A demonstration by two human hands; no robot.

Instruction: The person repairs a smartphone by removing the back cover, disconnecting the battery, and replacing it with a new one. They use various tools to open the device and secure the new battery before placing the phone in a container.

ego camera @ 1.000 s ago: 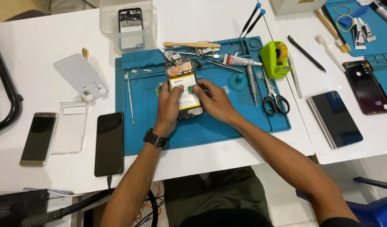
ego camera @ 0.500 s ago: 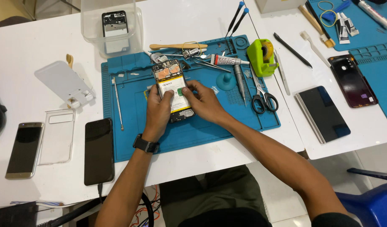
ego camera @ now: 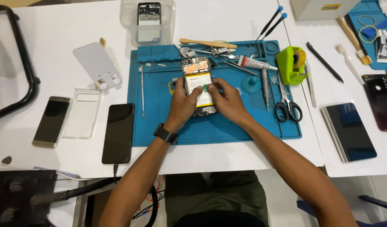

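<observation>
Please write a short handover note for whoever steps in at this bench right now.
Left hand: grips the opened phone by its left edge.
Right hand: fingertips on the phone's battery area.
Phone lies back-off on the blue mat, innards exposed.
Nearby: glue tube, scissors, tweezers.
Done: back cover removed.
Left: phone not yet closed up.

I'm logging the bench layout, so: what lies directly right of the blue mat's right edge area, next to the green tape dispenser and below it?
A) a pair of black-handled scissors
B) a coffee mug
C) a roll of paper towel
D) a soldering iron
A: the black-handled scissors lie on the blue mat just below the green tape dispenser, right of the opened phone that both hands hold.
</observation>
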